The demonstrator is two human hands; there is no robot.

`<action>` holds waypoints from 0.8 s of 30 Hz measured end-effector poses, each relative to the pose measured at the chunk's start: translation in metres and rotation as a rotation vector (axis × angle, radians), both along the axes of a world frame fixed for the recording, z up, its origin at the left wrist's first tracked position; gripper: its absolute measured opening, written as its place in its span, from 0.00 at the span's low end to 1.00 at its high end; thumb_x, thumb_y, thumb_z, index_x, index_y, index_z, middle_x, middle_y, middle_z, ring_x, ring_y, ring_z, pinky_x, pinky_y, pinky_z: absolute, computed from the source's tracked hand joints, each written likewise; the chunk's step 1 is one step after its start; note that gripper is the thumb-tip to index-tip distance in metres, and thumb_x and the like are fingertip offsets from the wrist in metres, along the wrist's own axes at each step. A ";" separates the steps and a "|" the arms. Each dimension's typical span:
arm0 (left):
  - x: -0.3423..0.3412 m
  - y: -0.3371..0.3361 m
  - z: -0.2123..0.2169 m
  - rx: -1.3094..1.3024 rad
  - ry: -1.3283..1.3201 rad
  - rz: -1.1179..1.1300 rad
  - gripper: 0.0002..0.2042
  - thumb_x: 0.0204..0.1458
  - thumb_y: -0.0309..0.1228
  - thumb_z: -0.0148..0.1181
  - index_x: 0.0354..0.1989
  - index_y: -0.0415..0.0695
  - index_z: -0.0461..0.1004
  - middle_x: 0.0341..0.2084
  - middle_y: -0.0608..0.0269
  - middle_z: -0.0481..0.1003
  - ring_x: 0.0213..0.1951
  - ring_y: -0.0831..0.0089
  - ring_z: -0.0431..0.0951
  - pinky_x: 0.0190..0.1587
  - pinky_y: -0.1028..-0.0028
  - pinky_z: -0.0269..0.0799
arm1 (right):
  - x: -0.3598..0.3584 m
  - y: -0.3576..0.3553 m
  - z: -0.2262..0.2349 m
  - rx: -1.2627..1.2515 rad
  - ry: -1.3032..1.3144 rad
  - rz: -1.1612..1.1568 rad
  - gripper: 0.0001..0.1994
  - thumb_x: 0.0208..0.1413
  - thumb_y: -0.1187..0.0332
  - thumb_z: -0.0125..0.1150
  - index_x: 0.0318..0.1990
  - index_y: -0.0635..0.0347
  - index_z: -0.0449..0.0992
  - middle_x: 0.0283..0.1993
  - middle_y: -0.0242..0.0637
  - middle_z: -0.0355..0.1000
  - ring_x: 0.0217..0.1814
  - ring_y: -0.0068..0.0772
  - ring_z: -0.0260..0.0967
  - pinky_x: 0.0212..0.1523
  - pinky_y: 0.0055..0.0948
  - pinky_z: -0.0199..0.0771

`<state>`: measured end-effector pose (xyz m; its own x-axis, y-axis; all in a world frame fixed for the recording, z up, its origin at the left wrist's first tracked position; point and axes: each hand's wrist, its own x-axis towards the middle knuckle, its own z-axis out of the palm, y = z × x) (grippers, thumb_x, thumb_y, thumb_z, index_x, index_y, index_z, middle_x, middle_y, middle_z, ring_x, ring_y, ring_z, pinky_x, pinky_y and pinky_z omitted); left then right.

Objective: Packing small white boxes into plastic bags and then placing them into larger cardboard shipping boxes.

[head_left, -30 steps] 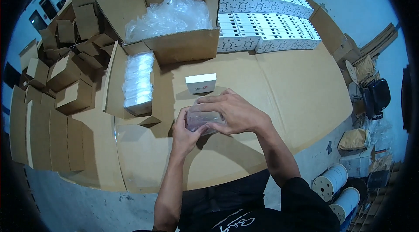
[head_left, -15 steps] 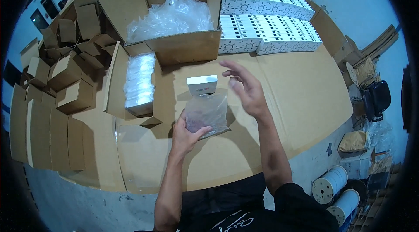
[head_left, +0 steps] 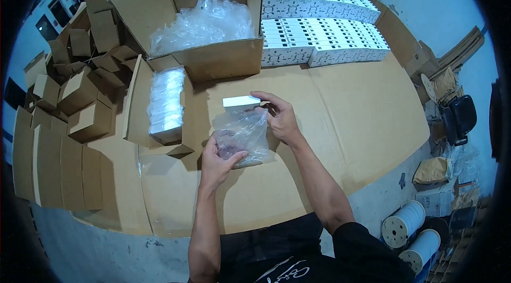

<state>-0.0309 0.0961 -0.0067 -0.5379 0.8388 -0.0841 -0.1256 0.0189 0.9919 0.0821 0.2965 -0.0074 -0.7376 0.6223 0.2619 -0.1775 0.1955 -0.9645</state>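
My left hand (head_left: 217,161) is closed on the lower left part of a clear plastic bag (head_left: 244,133), its thumb across the front. Just beyond the bag's upper edge is a small white box (head_left: 241,102). My right hand (head_left: 282,122) has its fingers closed around the right end of that box, beside the bag's upper right corner. How far the bag's mouth overlaps the box is hard to make out. To the left, an open carton (head_left: 187,123) holds a row of plastic-wrapped white boxes (head_left: 166,101).
Behind stands a large open carton (head_left: 226,62) full of clear plastic bags (head_left: 207,25). Rows of white boxes (head_left: 346,54) are stacked at the back right. Several brown cartons (head_left: 90,120) crowd the left. Cardboard (head_left: 351,123) covers the table; wire spools (head_left: 404,224) stand at lower right.
My right hand has come down and left onto the white box's right end, its fingers closing. My left hand and the bag have shifted slightly left.
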 end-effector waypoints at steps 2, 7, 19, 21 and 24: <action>0.000 0.000 0.001 0.003 0.015 0.002 0.28 0.46 0.21 0.76 0.55 0.39 0.69 0.44 0.62 0.78 0.44 0.75 0.80 0.49 0.73 0.77 | -0.001 0.000 0.000 0.113 0.011 -0.077 0.24 0.59 0.82 0.62 0.64 0.61 0.73 0.51 0.36 0.77 0.48 0.23 0.75 0.47 0.24 0.79; 0.000 0.001 0.000 0.010 0.061 0.004 0.28 0.46 0.22 0.77 0.55 0.39 0.70 0.44 0.61 0.79 0.45 0.75 0.80 0.49 0.73 0.77 | 0.000 0.004 0.004 -0.148 0.194 -0.220 0.18 0.61 0.81 0.62 0.57 0.63 0.70 0.48 0.38 0.72 0.49 0.28 0.76 0.44 0.27 0.84; 0.000 0.001 0.000 -0.002 0.114 -0.010 0.28 0.45 0.23 0.78 0.54 0.38 0.70 0.44 0.61 0.79 0.45 0.75 0.80 0.50 0.73 0.77 | 0.000 0.000 -0.002 -0.552 0.464 -0.104 0.13 0.63 0.77 0.63 0.48 0.58 0.64 0.46 0.40 0.72 0.49 0.37 0.78 0.48 0.41 0.86; 0.001 0.001 0.001 0.003 0.057 -0.018 0.28 0.45 0.22 0.77 0.55 0.38 0.69 0.44 0.61 0.79 0.45 0.75 0.80 0.50 0.74 0.77 | 0.000 -0.002 -0.002 -0.559 0.461 -0.070 0.13 0.63 0.77 0.63 0.48 0.58 0.65 0.45 0.40 0.73 0.48 0.34 0.78 0.48 0.37 0.85; 0.001 0.002 0.005 0.011 0.064 -0.021 0.29 0.46 0.21 0.77 0.55 0.38 0.69 0.43 0.61 0.79 0.45 0.75 0.80 0.49 0.74 0.77 | -0.001 -0.004 -0.001 -0.576 0.466 -0.037 0.12 0.63 0.78 0.63 0.47 0.61 0.65 0.45 0.38 0.70 0.49 0.31 0.76 0.50 0.37 0.86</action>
<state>-0.0297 0.0977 -0.0021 -0.5244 0.8505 -0.0413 -0.0619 0.0103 0.9980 0.0815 0.2927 -0.0082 -0.6057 0.7779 0.1672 -0.5964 -0.3048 -0.7426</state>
